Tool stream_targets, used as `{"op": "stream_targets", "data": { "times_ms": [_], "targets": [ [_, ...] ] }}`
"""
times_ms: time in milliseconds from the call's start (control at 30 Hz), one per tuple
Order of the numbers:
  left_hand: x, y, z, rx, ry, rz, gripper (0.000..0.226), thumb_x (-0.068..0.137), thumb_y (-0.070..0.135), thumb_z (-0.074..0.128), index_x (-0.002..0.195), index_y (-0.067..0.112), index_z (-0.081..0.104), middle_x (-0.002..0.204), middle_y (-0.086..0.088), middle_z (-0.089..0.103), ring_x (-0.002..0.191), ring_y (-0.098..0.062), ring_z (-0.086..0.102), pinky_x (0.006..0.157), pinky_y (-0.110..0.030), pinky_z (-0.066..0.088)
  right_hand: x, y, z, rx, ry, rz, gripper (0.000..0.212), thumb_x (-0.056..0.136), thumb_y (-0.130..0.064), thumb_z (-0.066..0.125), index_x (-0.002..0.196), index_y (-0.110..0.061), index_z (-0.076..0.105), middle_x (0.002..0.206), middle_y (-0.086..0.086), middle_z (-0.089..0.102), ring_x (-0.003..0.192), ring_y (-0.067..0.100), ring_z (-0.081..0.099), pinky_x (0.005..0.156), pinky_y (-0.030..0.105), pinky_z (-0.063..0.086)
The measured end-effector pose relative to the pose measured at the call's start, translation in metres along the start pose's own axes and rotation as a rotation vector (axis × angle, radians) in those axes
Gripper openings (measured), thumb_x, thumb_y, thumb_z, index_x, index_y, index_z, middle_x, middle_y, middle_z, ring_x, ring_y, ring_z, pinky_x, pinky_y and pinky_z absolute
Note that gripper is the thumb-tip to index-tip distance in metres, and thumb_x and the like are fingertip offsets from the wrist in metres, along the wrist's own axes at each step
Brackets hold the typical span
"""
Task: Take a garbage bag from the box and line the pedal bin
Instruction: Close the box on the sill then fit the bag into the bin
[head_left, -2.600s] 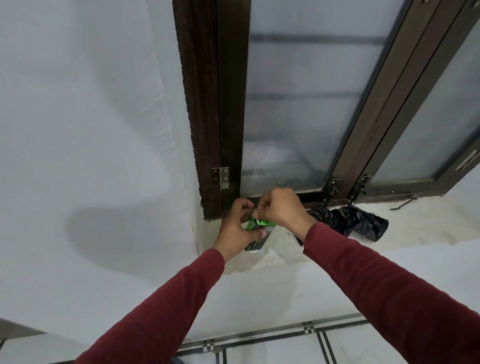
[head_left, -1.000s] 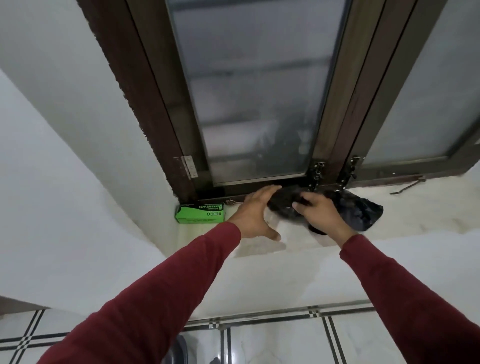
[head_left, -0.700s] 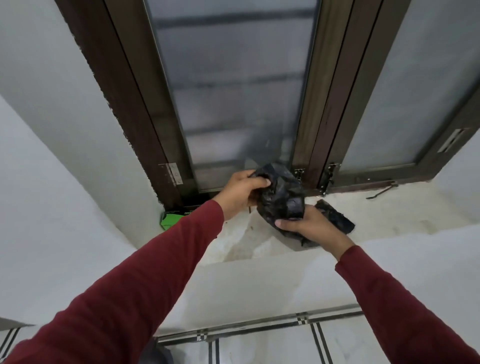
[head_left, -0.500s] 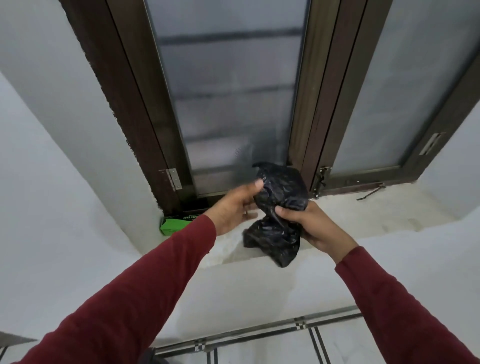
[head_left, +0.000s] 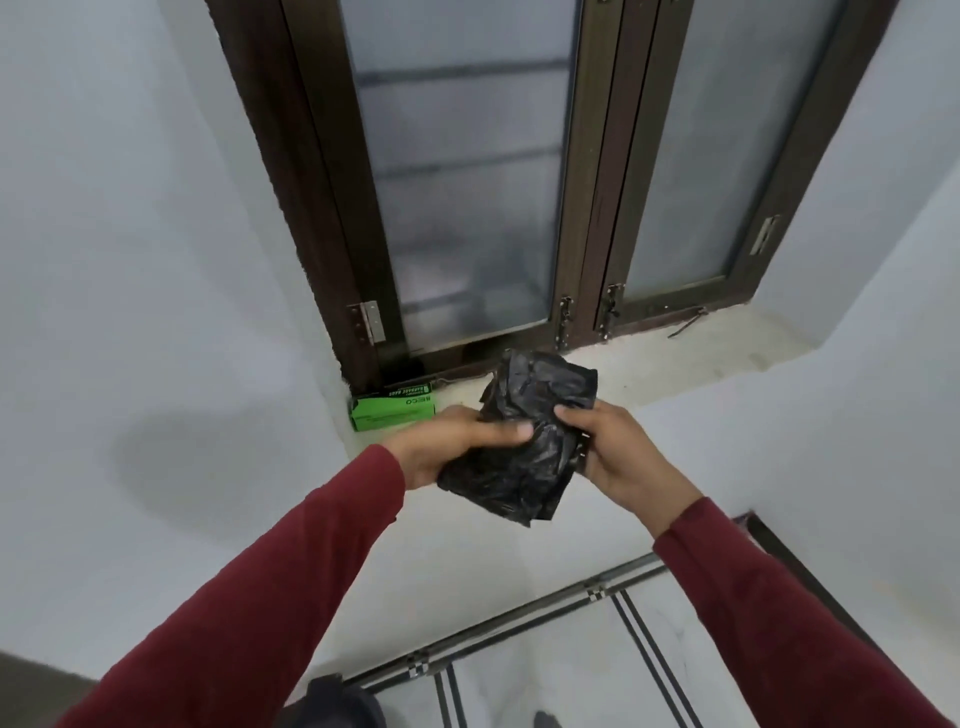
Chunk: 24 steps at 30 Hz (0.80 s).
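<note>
The bag (head_left: 524, 441) covers the left hand's (head_left: 457, 441) fingers; only its thumb lies in sight on top. It also hides most of the right hand's (head_left: 618, 447) fingers, so only thumb and palm show. Left of the bag, the left hand covers the near right corner of the box (head_left: 392, 408), whose print is too small to read. The window (head_left: 467, 182) above the bag is cut off by the top edge, its glass frosted. Below the bag, a dark object (head_left: 332, 701) is cut by the bottom edge, unidentifiable.

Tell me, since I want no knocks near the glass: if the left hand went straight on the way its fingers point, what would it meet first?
Probably the right hand: the left hand points across the folded black garbage bag it grips, toward that hand, not the window.
</note>
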<state>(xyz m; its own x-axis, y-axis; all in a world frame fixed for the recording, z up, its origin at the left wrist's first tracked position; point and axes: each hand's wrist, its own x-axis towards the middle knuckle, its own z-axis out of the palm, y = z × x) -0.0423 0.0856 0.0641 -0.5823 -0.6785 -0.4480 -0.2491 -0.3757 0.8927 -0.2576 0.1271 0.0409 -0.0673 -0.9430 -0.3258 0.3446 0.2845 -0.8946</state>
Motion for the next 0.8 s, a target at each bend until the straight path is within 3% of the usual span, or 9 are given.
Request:
{"op": "stream_targets", "data": {
  "times_ms": [133, 233, 333, 400, 467, 567, 667, 733, 800],
  "targets": [
    [-0.036, -0.049, 0.006, -0.081, 0.125, 0.047, 0.046, 0.075, 0.01, 0.09, 0.116, -0.001, 0.071, 0.11, -0.018, 0.078, 0.1, -0.034, 0.076, 0.081, -0.04, 0.063, -0.052, 0.034, 0.016, -0.019, -0.022, 0.141, 0.037, 0.086, -0.038, 0.079, 0.116, -0.017, 0.077, 0.114, 0.011, 0.078, 0.105, 0.029, 0.075, 0.094, 0.045, 0.06],
    [-0.06, -0.065, 0.019, -0.095, 0.254, 0.099, 0.039, 0.079, 0.021, 0.088, 0.11, 0.002, 0.074, 0.106, -0.018, 0.079, 0.092, -0.031, 0.077, 0.075, -0.037, 0.063, -0.088, 0.064, 0.028, -0.066, -0.078, 0.201, 0.022, 0.091, -0.015, 0.074, 0.111, -0.005, 0.075, 0.115, 0.021, 0.076, 0.096, 0.033, 0.077, 0.075, 0.035, 0.063],
    [-0.098, -0.074, 0.036, 0.065, 0.414, 0.125, 0.075, 0.073, 0.052, 0.088, 0.13, 0.016, 0.055, 0.118, -0.006, 0.069, 0.095, -0.023, 0.075, 0.068, -0.035, 0.064, -0.116, 0.077, 0.04, 0.048, -0.029, 0.173, 0.022, 0.095, 0.005, 0.06, 0.116, 0.011, 0.066, 0.111, 0.031, 0.073, 0.096, 0.045, 0.075, 0.068, 0.036, 0.064],
    [-0.13, -0.083, 0.046, 0.196, 0.506, 0.238, 0.092, 0.065, 0.062, 0.087, 0.139, 0.038, 0.039, 0.124, 0.004, 0.052, 0.1, -0.017, 0.068, 0.062, -0.029, 0.061, -0.14, 0.08, 0.049, 0.033, 0.022, 0.145, 0.015, 0.095, 0.002, 0.063, 0.107, 0.009, 0.069, 0.095, 0.025, 0.077, 0.078, 0.035, 0.078, 0.056, 0.028, 0.06],
    [-0.156, -0.092, 0.051, 0.333, 0.459, 0.302, 0.074, 0.069, 0.049, 0.09, 0.133, 0.042, 0.053, 0.119, 0.004, 0.056, 0.092, -0.016, 0.068, 0.057, -0.023, 0.057, -0.158, 0.088, 0.053, -0.04, 0.081, 0.151, 0.006, 0.095, -0.008, 0.069, 0.094, -0.003, 0.071, 0.076, 0.01, 0.073, 0.055, 0.016, 0.071, 0.047, 0.021, 0.052],
    [-0.188, -0.109, 0.058, 0.437, 0.449, 0.162, 0.015, 0.084, 0.029, 0.084, 0.097, 0.025, 0.078, 0.09, 0.0, 0.077, 0.077, -0.014, 0.069, 0.061, -0.025, 0.057, -0.18, 0.102, 0.055, -0.107, 0.103, 0.153, 0.018, 0.09, -0.025, 0.078, 0.082, -0.016, 0.066, 0.062, -0.001, 0.06, 0.044, 0.007, 0.054, 0.044, 0.02, 0.045],
    [-0.22, -0.135, 0.074, 0.273, 0.617, 0.041, 0.009, 0.094, 0.023, 0.069, 0.095, 0.017, 0.076, 0.086, -0.007, 0.079, 0.071, -0.011, 0.07, 0.061, -0.026, 0.052, -0.21, 0.117, 0.056, -0.115, 0.11, 0.141, 0.039, 0.085, -0.033, 0.084, 0.108, -0.024, 0.053, 0.084, 0.003, 0.063, 0.055, 0.01, 0.055, 0.045, 0.021, 0.047],
    [-0.238, -0.153, 0.086, -0.019, 0.677, -0.008, 0.017, 0.098, 0.014, 0.056, 0.103, 0.012, 0.073, 0.09, -0.009, 0.077, 0.071, -0.014, 0.072, 0.062, -0.028, 0.055, -0.231, 0.129, 0.055, -0.181, 0.113, 0.144, 0.053, 0.085, -0.035, 0.083, 0.123, -0.026, 0.047, 0.095, 0.006, 0.068, 0.061, 0.013, 0.059, 0.047, 0.023, 0.047],
    [-0.26, -0.169, 0.103, -0.48, 0.669, -0.028, 0.023, 0.102, 0.008, 0.046, 0.107, 0.007, 0.068, 0.094, -0.012, 0.074, 0.076, -0.022, 0.074, 0.064, -0.034, 0.059, -0.255, 0.144, 0.051, -0.317, 0.021, 0.165, 0.034, 0.088, -0.032, 0.08, 0.113, -0.021, 0.059, 0.098, 0.012, 0.073, 0.06, 0.014, 0.064, 0.052, 0.027, 0.048]
  ]
}}
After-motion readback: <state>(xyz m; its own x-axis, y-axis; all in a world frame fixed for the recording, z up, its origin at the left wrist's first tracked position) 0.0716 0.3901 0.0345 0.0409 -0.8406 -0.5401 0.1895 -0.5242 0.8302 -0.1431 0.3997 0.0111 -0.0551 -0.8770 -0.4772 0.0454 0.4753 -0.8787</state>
